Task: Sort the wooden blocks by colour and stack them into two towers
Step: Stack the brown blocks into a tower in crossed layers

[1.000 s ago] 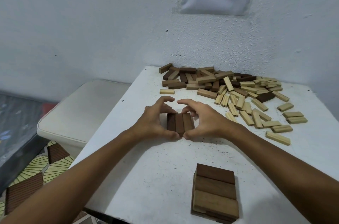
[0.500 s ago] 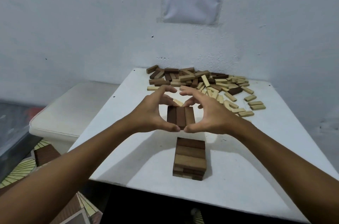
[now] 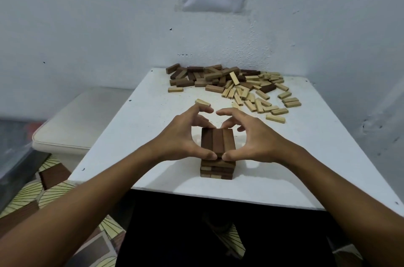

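Together, both hands (image 3: pixel 181 140) (image 3: pixel 253 142) grip three dark blocks (image 3: pixel 218 143) atop the tower (image 3: pixel 217 169).

Dark brown rectangular wooden blocks (image 3: pixel 218 143) top the near-edge stack; pale cream and brown wooden blocks (image 3: pixel 236 85) mix along the white tabletop's (image 3: pixel 153 113) far edge.

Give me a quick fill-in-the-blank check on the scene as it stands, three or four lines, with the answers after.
1. Both hands, left hand and right hand, hold a row of ____ dark blocks side by side.
2. That row sits over the ____ near the table's front edge.
3. The held blocks run ____ to the layer just beneath them.
4. The loose pile lies at the table's ____ edge, by the wall.

Answers: three; tower; crosswise; far
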Demonstrator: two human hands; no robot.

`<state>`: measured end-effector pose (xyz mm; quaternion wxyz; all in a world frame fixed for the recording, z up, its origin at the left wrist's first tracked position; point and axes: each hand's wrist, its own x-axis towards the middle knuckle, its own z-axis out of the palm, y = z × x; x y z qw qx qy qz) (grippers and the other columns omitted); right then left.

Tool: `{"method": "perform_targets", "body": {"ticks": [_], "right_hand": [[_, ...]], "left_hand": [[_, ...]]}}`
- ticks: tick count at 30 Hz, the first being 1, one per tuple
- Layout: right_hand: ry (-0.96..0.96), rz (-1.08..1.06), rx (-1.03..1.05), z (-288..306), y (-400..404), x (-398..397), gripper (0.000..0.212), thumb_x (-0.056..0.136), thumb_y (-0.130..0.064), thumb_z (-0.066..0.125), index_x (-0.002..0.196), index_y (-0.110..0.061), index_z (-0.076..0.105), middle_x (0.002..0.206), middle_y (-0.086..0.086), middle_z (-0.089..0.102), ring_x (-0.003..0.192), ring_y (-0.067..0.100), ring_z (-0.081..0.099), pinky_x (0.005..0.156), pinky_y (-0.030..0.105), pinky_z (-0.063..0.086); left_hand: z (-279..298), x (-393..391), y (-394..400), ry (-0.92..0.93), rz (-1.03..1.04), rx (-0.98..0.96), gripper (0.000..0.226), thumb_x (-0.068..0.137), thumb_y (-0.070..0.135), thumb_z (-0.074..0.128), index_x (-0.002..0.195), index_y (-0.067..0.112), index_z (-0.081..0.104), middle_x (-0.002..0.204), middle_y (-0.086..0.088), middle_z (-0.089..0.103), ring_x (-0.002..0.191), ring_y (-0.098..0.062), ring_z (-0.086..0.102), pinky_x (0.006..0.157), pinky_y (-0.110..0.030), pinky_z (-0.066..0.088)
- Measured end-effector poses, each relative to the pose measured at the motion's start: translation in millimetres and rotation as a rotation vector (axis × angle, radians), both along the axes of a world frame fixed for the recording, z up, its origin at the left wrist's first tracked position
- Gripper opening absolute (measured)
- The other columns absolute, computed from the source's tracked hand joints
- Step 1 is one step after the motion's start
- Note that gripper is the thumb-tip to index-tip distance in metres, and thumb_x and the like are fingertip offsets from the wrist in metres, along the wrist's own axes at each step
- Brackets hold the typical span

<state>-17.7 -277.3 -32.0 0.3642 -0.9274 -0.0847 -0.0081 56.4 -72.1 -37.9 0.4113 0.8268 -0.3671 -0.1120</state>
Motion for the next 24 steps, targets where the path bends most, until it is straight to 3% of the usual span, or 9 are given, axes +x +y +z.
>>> {"method": "perform_targets", "body": {"ticks": [6,13,19,24], "right_hand": [[0.003,0.001,-0.001,-3.4,-0.2,-3.5,0.089,0.063,-0.032,0.087,0.133,-0.049,0.035,0.116,-0.011,0.057,0.116,0.005,0.049,0.098,0.033,0.044],[0.013,-0.004,0.001,-7.1,-1.7,-5.9,0.090,0.063,-0.030,0.088,0.134,-0.048,0.035,0.116,-0.011,0.055,0.115,0.004,0.048,0.097,0.033,0.044],[0.015,-0.006,0.013,-10.0,-2.3,-6.1,0.089,0.063,-0.031,0.087,0.134,-0.049,0.035,0.116,-0.013,0.054,0.114,0.004,0.047,0.096,0.032,0.044],[0.017,-0.003,0.020,-12.0,-1.6,-6.0,0.089,0.062,-0.033,0.086,0.133,-0.051,0.034,0.117,-0.011,0.054,0.115,0.006,0.047,0.096,0.033,0.044]], "left_hand": [[-1.3,-6.2,0.2,0.001,0.003,0.004,0.089,0.049,0.039,0.087,0.126,0.034,0.042,0.111,0.011,0.067,0.117,0.001,0.054,0.096,-0.016,0.038],[-4.2,-9.6,-1.8,0.004,-0.001,0.010,0.089,0.049,0.041,0.086,0.126,0.036,0.041,0.114,0.009,0.066,0.120,-0.004,0.054,0.102,-0.028,0.039],[-6.3,-8.2,-1.8,0.007,0.003,0.026,0.088,0.052,0.034,0.090,0.125,0.036,0.041,0.116,0.008,0.065,0.119,-0.002,0.053,0.093,-0.012,0.035],[-6.3,-8.8,-1.8,0.004,0.001,0.020,0.086,0.052,0.037,0.087,0.125,0.036,0.041,0.118,0.006,0.065,0.120,-0.006,0.053,0.093,-0.013,0.035]]}}
